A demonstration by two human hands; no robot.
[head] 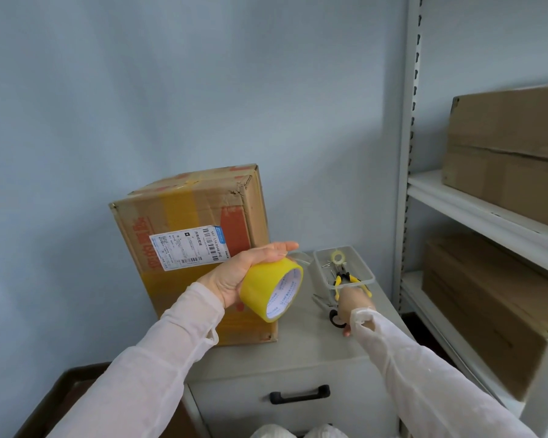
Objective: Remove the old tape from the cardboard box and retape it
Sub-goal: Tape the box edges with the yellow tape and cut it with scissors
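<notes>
My pale sleeves (159, 358) reach in from the near edge, one on each side. My left hand (231, 279) is raised in front of me, curled round a roll of yellow tape (266, 289). The palm and thumb wrap its outer face, the fingertips lie over its far rim, and its white printed core faces right.

Just behind that hand, the cardboard box (196, 222) stands upright on the far left of a grey cabinet (298, 352), close to the blue wall (171, 90). Its top flaps are shut. Bands of yellow tape (174, 213) run over the top and down the near face, and a white shipping label (189, 248) is stuck across that face. The top right corner of the box is dented and torn.

My right hand (353, 306) is low over the right side of the cabinet top, its back towards me. It is on a pair of scissors (328, 311) with black handles. One fingertip shows below the handles, but the rest of the fingers are hidden, so I cannot tell whether they grip the scissors or only touch them.

Just beyond that hand sits a clear plastic tray (366, 270). It holds a small roll (338, 257) at its far end and yellow-handled pliers (345, 279), whose handles stick out over the near rim.

Below the cabinet top, a drawer front carries a black handle (299, 394). To the right, white metal shelving (487, 210) holds large brown boxes (513, 153) on two levels.
</notes>
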